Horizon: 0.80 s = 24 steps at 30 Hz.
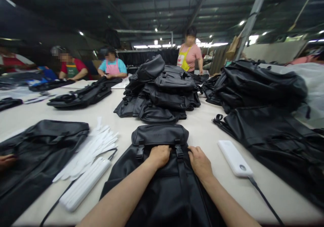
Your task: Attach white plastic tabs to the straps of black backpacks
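Two bare hands rest on a black leathery backpack [159, 134] that lies flat on a long cream table [265, 195]. The left hand [159, 156] sits between two black buckle straps [140, 151], and the right hand [200, 163] sits just past them. Both hands are curled on the bag, with the grip narrow, but I cannot tell if they squeeze it or just lie on it.

A big heap of black bags [162, 95] sits straight ahead, and a second black heap [260, 85] sits to the right. So many bags are piled up, while this one lies alone under the hands.

A flat white power bank [235, 158] with a thin black cord [265, 200] lies near the right hand. White cloth gloves [95, 149] and a long white ribbed block [84, 185] lie to the left. Another person's hand [7, 161] lies on a black bag [37, 159] at the far left.
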Tool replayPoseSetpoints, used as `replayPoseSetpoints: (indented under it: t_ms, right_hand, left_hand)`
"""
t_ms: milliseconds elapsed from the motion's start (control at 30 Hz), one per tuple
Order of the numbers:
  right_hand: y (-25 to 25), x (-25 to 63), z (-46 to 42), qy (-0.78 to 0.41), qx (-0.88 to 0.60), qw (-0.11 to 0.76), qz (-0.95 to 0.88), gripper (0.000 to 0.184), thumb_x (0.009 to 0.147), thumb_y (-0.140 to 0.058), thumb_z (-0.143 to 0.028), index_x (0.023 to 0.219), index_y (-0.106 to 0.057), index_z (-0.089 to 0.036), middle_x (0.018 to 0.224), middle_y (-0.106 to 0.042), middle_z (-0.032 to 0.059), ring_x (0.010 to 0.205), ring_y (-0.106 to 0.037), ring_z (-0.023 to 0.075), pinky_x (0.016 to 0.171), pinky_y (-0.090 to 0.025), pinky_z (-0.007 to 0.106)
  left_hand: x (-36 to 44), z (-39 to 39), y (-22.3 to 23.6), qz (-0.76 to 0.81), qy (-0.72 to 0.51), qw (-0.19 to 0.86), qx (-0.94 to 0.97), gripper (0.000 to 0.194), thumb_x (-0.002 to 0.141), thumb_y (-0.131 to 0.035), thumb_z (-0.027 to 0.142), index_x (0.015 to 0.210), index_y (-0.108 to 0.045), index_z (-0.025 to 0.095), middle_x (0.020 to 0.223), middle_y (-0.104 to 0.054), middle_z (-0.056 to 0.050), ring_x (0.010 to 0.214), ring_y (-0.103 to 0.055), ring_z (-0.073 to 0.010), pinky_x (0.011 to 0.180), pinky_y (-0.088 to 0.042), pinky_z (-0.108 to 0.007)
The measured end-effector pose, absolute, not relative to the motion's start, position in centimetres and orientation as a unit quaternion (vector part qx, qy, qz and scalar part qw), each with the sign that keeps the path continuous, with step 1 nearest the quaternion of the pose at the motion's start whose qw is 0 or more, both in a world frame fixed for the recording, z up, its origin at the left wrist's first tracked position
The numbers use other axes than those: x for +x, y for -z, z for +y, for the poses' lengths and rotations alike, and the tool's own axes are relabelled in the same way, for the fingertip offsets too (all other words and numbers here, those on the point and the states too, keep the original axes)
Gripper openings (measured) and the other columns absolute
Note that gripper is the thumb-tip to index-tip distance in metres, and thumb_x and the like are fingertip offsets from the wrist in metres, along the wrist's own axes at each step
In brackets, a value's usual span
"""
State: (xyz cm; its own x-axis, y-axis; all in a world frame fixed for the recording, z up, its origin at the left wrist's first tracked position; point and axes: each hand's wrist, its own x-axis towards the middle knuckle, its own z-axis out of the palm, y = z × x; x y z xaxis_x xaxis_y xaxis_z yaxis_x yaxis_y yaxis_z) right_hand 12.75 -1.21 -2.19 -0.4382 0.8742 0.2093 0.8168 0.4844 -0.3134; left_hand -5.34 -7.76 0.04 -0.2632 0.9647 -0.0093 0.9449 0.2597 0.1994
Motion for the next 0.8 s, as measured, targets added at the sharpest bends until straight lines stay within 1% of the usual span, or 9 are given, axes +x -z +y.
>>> replayPoseSetpoints:
  t_ms: [133, 233, 367, 433, 567, 633, 700, 733, 800]
  right_hand:
    - [2.1, 12.7, -1.2, -0.066, -0.502, 0.164, -0.847, 0.025, 0.089, -0.041, -0.027, 0.109, -0.054, -0.025, 0.098, -0.056, 0.0031, 0.088, -0.056, 0.0153, 0.069, -0.04, 0.024]
    - [2.1, 12.7, -1.4, -0.056, -0.505, 0.164, -0.846, 0.025, 0.089, -0.04, -0.028, 0.109, -0.055, -0.025, 0.098, -0.057, 0.0033, 0.088, -0.057, 0.0159, 0.068, -0.039, 0.024]
    - [2.1, 13.0, -1.7, -0.053, -0.501, 0.171, -0.847, 0.025, 0.089, -0.039, -0.027, 0.109, -0.055, -0.024, 0.097, -0.058, 0.004, 0.087, -0.057, 0.0161, 0.07, -0.04, 0.025]
    - [1.6, 13.2, -1.8, -0.051, -0.502, 0.166, -0.847, 0.027, 0.089, -0.039, -0.026, 0.11, -0.055, -0.023, 0.097, -0.058, 0.005, 0.087, -0.057, 0.0165, 0.072, -0.04, 0.025]
    - [-1.4, 12.4, -2.4, -0.046, -0.486, 0.175, -0.855, 0.026, 0.086, -0.041, -0.023, 0.102, -0.061, -0.018, 0.099, -0.058, 0.0112, 0.098, -0.053, 0.0225, 0.084, -0.039, 0.032]
    - [-3.0, 10.3, -3.6, -0.139, -0.456, 0.209, -0.854, 0.025, 0.084, -0.042, -0.022, 0.099, -0.062, -0.016, 0.102, -0.058, 0.0125, 0.104, -0.051, 0.025, 0.091, -0.036, 0.036]
    - [-3.7, 7.1, -5.3, -0.332, -0.426, 0.213, -0.815, 0.023, 0.081, -0.045, -0.019, 0.096, -0.062, -0.016, 0.1, -0.061, 0.0113, 0.103, -0.053, 0.0244, 0.092, -0.037, 0.037]
    - [-3.5, 5.3, -6.3, -0.442, -0.42, 0.195, -0.768, 0.021, 0.078, -0.047, -0.017, 0.093, -0.062, -0.015, 0.096, -0.062, 0.0107, 0.099, -0.056, 0.0236, 0.09, -0.04, 0.037]
    - [-2.7, 1.7, -7.9, -0.52, -0.426, 0.177, -0.719, 0.022, 0.077, -0.044, -0.013, 0.092, -0.06, -0.012, 0.084, -0.064, 0.0103, 0.085, -0.062, 0.0216, 0.078, -0.048, 0.035]
  left_hand:
    - [-6.1, -9.4, 0.1, 0.798, -0.086, 0.056, 0.594, 0.051, 0.085, -0.034, 0.053, 0.117, -0.054, 0.018, 0.118, -0.058, -0.016, 0.113, -0.049, -0.0316, 0.094, -0.034, -0.049]
    - [-5.9, -10.3, -0.6, 0.793, -0.093, 0.056, 0.6, 0.051, 0.084, -0.036, 0.052, 0.112, -0.058, 0.015, 0.112, -0.061, -0.018, 0.11, -0.051, -0.0335, 0.093, -0.034, -0.051]
    - [-5.3, -14.3, -1.9, 0.755, -0.12, 0.034, 0.643, 0.037, 0.082, -0.046, 0.039, 0.112, -0.058, 0.021, 0.124, -0.056, -0.009, 0.118, -0.045, -0.0245, 0.105, -0.023, -0.043]
    - [-5.6, -17.1, -2.2, 0.746, -0.16, 0.017, 0.646, 0.032, 0.084, -0.044, 0.035, 0.109, -0.06, 0.023, 0.122, -0.058, -0.006, 0.115, -0.048, -0.0203, 0.102, -0.029, -0.037]
    - [-7.7, -20.3, -2.4, 0.741, -0.308, -0.052, 0.595, 0.026, 0.086, -0.04, 0.028, 0.101, -0.06, 0.021, 0.107, -0.063, -0.007, 0.103, -0.055, -0.0181, 0.092, -0.041, -0.033]
    - [-9.0, -19.9, -2.6, 0.731, -0.38, -0.092, 0.559, 0.025, 0.086, -0.041, 0.027, 0.103, -0.058, 0.021, 0.107, -0.062, -0.007, 0.104, -0.054, -0.0176, 0.095, -0.04, -0.033]
    - [-10.4, -18.5, -2.9, 0.735, -0.44, -0.114, 0.503, 0.029, 0.086, -0.042, 0.028, 0.11, -0.055, 0.019, 0.111, -0.059, -0.008, 0.109, -0.051, -0.0183, 0.099, -0.037, -0.034]
    - [-11.1, -17.5, -2.9, 0.741, -0.462, -0.114, 0.473, 0.032, 0.086, -0.042, 0.029, 0.114, -0.052, 0.018, 0.114, -0.058, -0.009, 0.112, -0.049, -0.0191, 0.101, -0.036, -0.035]
    - [-12.6, -15.6, -2.7, 0.757, -0.492, -0.105, 0.418, 0.037, 0.086, -0.041, 0.029, 0.118, -0.049, 0.013, 0.119, -0.054, -0.012, 0.117, -0.046, -0.0214, 0.103, -0.034, -0.038]
